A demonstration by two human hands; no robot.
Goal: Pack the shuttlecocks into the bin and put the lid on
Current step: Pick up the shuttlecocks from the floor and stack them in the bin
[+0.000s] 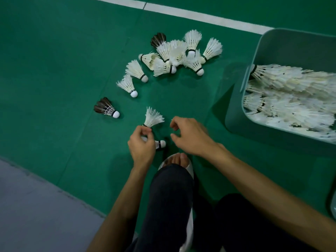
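While our left hand pinches a white shuttlecock near its cork, a second shuttlecock seems tucked under the palm and could slip out as we lift. Our right hand hovers just beside, fingers loosely curled, holding nothing. Further right, the bin sits well filled, so a careless drop may crush feathers.

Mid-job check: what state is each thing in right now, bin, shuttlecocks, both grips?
Teal plastic bin: open, lidless, part-filled with packed white shuttlecocks.
White feather shuttlecock pile: loose on green floor.
Dark-feathered shuttlecock: lying on floor, apart.
Left-hand grip: pinching lone white shuttlecock at its base.
Right-hand grip: empty, fingers loosely curled.
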